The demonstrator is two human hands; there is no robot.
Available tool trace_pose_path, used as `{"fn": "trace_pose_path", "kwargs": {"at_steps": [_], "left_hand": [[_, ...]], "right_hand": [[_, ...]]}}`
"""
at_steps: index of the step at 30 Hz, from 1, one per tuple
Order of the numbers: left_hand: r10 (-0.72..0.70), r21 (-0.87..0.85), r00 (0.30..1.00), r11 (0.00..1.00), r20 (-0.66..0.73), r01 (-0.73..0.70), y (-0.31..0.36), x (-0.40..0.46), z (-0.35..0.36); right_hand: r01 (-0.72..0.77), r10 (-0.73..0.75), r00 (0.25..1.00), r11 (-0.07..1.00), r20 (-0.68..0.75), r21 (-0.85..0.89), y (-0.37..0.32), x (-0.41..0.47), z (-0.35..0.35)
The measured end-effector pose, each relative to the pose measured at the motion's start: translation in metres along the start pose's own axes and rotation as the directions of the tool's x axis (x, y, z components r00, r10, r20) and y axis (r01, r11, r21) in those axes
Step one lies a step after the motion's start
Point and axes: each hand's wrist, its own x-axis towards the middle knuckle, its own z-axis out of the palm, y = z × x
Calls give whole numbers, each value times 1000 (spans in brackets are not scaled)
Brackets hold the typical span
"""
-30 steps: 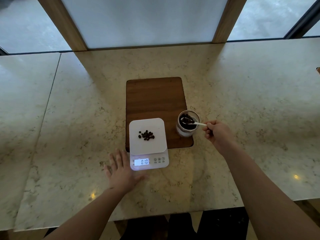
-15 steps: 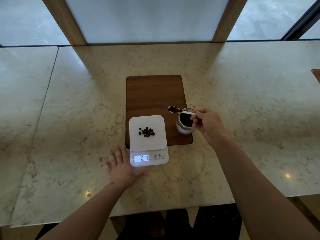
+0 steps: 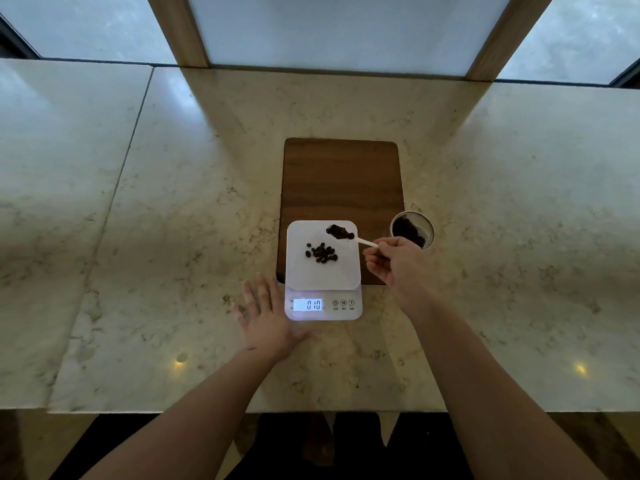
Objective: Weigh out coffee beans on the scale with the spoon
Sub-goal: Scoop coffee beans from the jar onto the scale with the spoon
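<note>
The right hand [image 3: 398, 263] is pinching the white handle of the spoon [image 3: 349, 236] between thumb and fingertips, closed firmly on it, and is holding the heaped bowl over the upper right corner of the white digital scale [image 3: 322, 268], just right of centre in the frame. A small pile of coffee beans [image 3: 322, 252] is already lying at the middle of the platform. The left hand [image 3: 266, 318] is resting flat and spread on the marble counter [image 3: 156, 237], just beside the scale's lower left corner, gripping nothing.

To do this step well, I judge the spoon should be travelling further inward, over the existing pile, before tipping, since beans dropped near the edge are likely to roll off. Tipping slowly and shaking off a few at a time would be letting the reading settle.

The lit display [image 3: 308, 304] is showing "010"; any decimal point is too small to tell. Three round buttons [image 3: 343, 302] beside it seem to be marked O, M and T. The paper cup [image 3: 412, 230] of beans, at the right edge of the wooden board [image 3: 341, 181], is showing no legible label.
</note>
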Motion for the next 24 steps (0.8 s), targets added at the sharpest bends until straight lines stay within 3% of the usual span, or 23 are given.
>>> {"fn": "trace_pose_path", "kwargs": {"at_steps": [24], "left_hand": [[9, 2, 999, 1000, 36, -9, 1, -4, -5]], "right_hand": [[66, -66, 998, 997, 12, -47, 37, 19, 0]]}}
